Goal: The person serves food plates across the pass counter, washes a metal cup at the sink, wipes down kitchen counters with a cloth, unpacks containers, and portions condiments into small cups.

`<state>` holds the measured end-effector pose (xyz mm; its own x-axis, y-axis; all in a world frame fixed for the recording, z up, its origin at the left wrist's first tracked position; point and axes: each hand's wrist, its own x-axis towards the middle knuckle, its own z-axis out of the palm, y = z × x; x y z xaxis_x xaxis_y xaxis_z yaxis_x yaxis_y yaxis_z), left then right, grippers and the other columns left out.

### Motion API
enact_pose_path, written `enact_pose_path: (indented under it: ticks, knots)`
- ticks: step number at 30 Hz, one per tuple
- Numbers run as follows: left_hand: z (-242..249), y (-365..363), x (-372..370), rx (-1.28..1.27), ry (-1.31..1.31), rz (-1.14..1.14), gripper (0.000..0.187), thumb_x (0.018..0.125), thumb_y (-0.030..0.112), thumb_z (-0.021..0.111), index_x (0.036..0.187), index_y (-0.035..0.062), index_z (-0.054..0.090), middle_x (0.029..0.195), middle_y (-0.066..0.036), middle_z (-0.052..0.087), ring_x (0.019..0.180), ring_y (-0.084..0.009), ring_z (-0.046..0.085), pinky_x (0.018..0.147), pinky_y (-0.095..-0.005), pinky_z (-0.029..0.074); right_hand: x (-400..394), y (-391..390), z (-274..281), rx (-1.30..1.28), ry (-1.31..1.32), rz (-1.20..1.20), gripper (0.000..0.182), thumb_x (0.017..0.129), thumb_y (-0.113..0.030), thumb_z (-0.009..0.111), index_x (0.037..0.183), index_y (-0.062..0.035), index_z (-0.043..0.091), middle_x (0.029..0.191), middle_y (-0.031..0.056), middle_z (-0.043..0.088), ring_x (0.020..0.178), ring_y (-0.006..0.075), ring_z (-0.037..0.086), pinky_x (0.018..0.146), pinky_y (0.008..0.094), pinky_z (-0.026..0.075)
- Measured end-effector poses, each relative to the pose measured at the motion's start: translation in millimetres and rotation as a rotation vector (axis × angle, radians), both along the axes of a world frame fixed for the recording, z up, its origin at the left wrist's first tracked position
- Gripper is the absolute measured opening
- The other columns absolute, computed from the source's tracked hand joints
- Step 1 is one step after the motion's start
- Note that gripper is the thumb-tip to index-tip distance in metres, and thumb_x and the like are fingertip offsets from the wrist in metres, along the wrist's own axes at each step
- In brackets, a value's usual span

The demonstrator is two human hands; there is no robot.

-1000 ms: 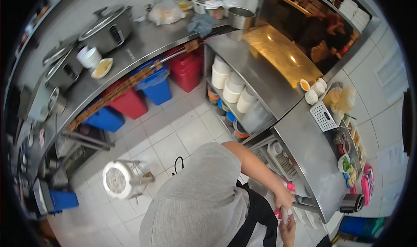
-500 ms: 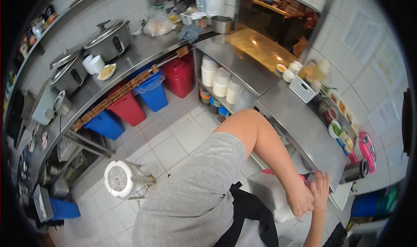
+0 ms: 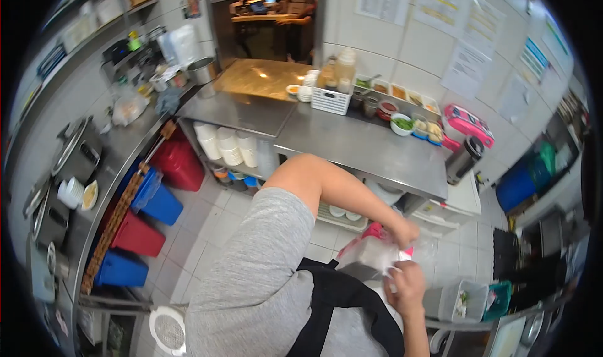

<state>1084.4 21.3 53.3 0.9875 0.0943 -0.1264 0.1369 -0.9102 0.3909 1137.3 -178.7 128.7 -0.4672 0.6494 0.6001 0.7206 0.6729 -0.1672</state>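
Observation:
My left arm reaches across to the right, and my left hand (image 3: 405, 232) is closed at the top of a translucent plastic bag (image 3: 370, 256) with pink parts showing. Just below it, my right hand (image 3: 408, 285) has its fingers curled around a bunched piece of the same thin plastic. The two hands are a short way apart, with the bag's crumpled film between them. The bag hangs in front of my body, beside the steel counter (image 3: 370, 156). What is inside it is hard to make out.
On the counter stand a white basket (image 3: 330, 101) with bottles, a bowl of chopped greens (image 3: 402, 124) and a dark steel canister (image 3: 463, 160). Red and blue bins (image 3: 157, 197) line the left counter. A white stool (image 3: 168, 330) is at lower left, and a clear tub (image 3: 463, 300) at right.
The view has turned to the right. My hands, close together before, have come apart, and the right hand's raised fingers have curled in. The plastic between them now shows.

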Motion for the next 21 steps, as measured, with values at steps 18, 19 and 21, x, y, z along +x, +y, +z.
enact_pose_path:
  ticks: [18,19,21]
  knots:
    - [21,-41,126,-0.628,0.586,0.05,0.019,0.066,0.013,0.072,0.063,0.0015,0.058,0.055,-0.002,0.055,0.047,-0.01,0.05,0.043,-0.026,0.038,31,98,-98,-0.857,-0.803,-0.954,0.028,0.072,-0.018,0.059,0.096,-0.0074,0.066,0.104,0.0136,0.061,0.083,0.0291,0.062,0.045,0.0419,0.046]
    - [24,-43,131,-0.506,0.529,-0.027,0.02,0.066,0.014,0.074,0.063,0.0023,0.058,0.056,-0.002,0.056,0.049,-0.0101,0.051,0.043,-0.0247,0.038,39,86,-91,-0.677,-0.792,-0.835,0.023,0.07,-0.019,0.06,0.089,-0.0095,0.068,0.097,0.0115,0.064,0.079,0.0274,0.063,0.044,0.042,0.046]
    - [37,-57,136,-0.502,0.505,-0.047,0.017,0.067,0.012,0.071,0.063,0.0025,0.058,0.056,-0.002,0.055,0.05,-0.0096,0.05,0.044,-0.0249,0.038,47,53,-80,-0.338,-0.659,-0.768,0.01,0.065,-0.02,0.061,0.07,-0.0149,0.069,0.078,0.0046,0.067,0.072,0.0217,0.064,0.045,0.0394,0.046]
